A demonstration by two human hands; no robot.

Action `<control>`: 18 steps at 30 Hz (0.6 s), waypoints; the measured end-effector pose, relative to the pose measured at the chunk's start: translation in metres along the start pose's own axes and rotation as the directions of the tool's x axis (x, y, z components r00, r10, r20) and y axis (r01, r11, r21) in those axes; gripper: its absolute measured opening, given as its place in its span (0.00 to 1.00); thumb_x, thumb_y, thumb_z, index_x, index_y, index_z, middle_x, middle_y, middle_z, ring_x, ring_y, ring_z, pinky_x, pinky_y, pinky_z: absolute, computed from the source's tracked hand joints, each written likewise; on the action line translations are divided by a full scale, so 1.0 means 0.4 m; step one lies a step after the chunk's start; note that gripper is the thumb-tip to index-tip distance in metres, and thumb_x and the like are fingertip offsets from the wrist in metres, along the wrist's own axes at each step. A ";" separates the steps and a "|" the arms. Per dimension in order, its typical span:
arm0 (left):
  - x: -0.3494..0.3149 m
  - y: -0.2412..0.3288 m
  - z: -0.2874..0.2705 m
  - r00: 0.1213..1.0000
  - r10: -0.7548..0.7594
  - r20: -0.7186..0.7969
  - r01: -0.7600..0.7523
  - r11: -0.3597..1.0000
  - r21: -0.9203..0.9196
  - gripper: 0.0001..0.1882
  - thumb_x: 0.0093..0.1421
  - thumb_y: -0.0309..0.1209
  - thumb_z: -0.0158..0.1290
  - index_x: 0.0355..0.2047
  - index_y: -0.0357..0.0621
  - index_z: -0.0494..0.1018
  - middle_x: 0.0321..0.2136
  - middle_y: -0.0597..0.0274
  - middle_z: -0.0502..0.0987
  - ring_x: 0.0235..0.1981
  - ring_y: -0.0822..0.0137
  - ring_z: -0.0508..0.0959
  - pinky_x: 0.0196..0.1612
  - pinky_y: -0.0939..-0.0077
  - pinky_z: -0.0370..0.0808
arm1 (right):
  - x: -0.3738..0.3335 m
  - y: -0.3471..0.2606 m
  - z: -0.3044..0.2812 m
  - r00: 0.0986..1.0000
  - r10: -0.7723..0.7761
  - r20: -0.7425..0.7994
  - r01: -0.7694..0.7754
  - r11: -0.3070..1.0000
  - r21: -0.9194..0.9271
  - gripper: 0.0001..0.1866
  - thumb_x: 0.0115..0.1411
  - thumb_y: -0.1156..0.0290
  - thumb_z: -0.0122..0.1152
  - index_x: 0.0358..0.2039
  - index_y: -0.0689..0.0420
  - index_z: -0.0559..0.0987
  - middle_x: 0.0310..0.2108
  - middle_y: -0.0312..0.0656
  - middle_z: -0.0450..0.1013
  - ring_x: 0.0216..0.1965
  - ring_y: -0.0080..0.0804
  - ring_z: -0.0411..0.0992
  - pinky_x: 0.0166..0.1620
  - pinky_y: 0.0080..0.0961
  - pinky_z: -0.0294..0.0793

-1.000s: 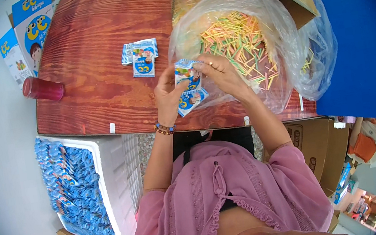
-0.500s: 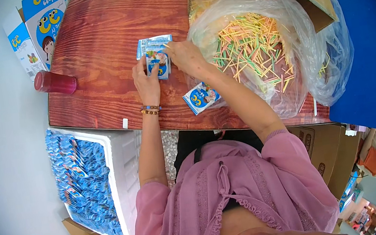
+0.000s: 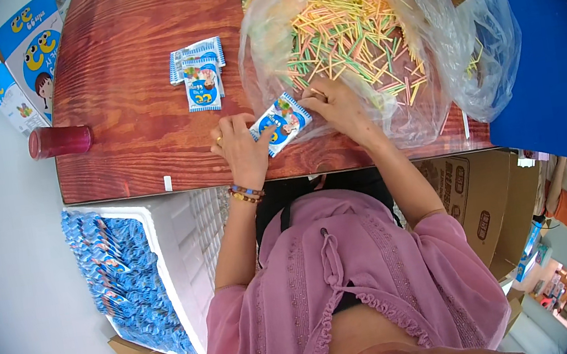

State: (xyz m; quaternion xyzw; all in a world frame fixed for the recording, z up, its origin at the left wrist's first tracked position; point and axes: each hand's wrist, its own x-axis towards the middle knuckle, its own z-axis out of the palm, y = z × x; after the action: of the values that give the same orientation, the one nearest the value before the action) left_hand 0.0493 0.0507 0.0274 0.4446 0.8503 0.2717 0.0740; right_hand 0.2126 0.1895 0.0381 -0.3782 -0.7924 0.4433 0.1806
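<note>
A blue and white candy packet (image 3: 283,123) lies at a slant near the table's front edge. My left hand (image 3: 243,148) grips its left side, thumb on top, the other fingers bent beside it. At the packet's upper right end, my right hand (image 3: 337,108) has its fingers pinched together; what they hold is too small to make out. Behind my left hand lies a small overlapping pile of similar packets (image 3: 202,85). Thin yellow, green and pink candy sticks (image 3: 343,34) spill inside an opened clear plastic bag (image 3: 262,24) just beyond my right hand.
A pink-red jar (image 3: 61,141) stands at the left edge of the wooden table (image 3: 131,75). Printed boxes (image 3: 35,63) are behind it. Below left, a white foam box (image 3: 180,242) holds many packets. Cardboard boxes (image 3: 479,200) stand at lower right, near a blue panel (image 3: 541,54).
Both hands have come away from the packet pile, toward the front edge. My left hand has taken hold of the separate slanted packet. The whole view has shifted a little.
</note>
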 end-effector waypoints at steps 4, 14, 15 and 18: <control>0.002 -0.037 0.040 0.999 0.042 -0.016 -0.043 0.999 -0.001 0.16 0.46 0.40 0.65 0.32 0.49 0.74 0.39 0.62 0.70 0.44 0.56 0.66 0.43 0.57 0.57 | 0.000 -0.015 0.009 0.998 0.055 -0.019 -0.054 0.998 0.043 0.09 0.55 0.66 0.63 0.30 0.59 0.77 0.20 0.38 0.66 0.23 0.22 0.65 0.26 0.23 0.62; 0.021 -0.020 0.041 0.995 -0.004 -0.103 0.003 1.000 -0.008 0.16 0.47 0.39 0.65 0.30 0.46 0.72 0.31 0.63 0.72 0.40 0.58 0.69 0.42 0.60 0.58 | 0.048 -0.019 0.056 0.992 -0.119 -0.045 0.103 0.958 -0.266 0.13 0.51 0.59 0.64 0.32 0.53 0.75 0.32 0.37 0.72 0.33 0.37 0.73 0.32 0.33 0.68; 0.021 -0.026 0.040 0.995 -0.004 -0.105 0.003 1.000 -0.006 0.16 0.47 0.39 0.65 0.30 0.46 0.72 0.31 0.63 0.72 0.40 0.58 0.69 0.42 0.60 0.58 | 0.048 -0.019 0.054 0.993 -0.109 -0.045 0.095 0.967 -0.236 0.12 0.52 0.60 0.64 0.32 0.52 0.75 0.33 0.38 0.72 0.33 0.37 0.73 0.33 0.32 0.69; 0.021 -0.034 0.037 0.995 0.029 -0.091 -0.039 0.994 -0.104 0.15 0.48 0.37 0.65 0.29 0.46 0.71 0.29 0.64 0.73 0.39 0.60 0.69 0.42 0.61 0.58 | 0.046 -0.005 0.050 0.985 -0.144 -0.096 0.136 0.987 -0.082 0.12 0.52 0.62 0.63 0.35 0.52 0.76 0.35 0.39 0.73 0.36 0.37 0.74 0.36 0.32 0.71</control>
State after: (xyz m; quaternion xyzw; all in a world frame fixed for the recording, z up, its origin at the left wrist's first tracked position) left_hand 0.0400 0.0572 0.0086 0.4420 0.8294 0.3372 0.0546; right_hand 0.1874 0.1915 0.0279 -0.3501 -0.8229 0.3795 0.2373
